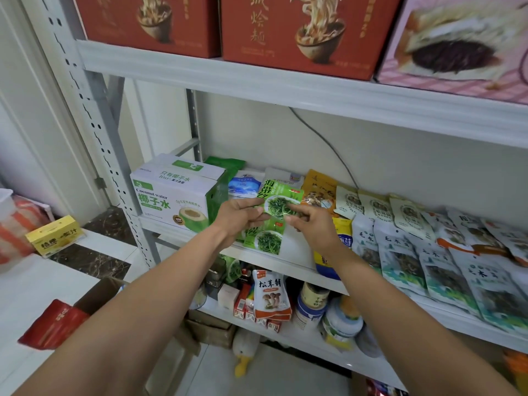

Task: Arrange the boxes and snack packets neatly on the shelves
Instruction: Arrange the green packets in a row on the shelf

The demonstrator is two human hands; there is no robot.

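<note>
As left hand (240,217) and right hand (313,225) pinch the green packet (281,200), placing underway; next, likely square it beside coconut-water box (175,195).

Only one cam here, head-worn wide-angle, looking forward and a bit down, close up on the middle shelf (297,250), upper shelf (285,92) across the top of frame.

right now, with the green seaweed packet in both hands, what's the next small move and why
Probably lower the green seaweed packet onto the matching packet lying on the middle shelf just below, beside the coconut water box. The left hand and right hand both pinch it right above that spot, and stacking like with like looks tidiest.
</note>
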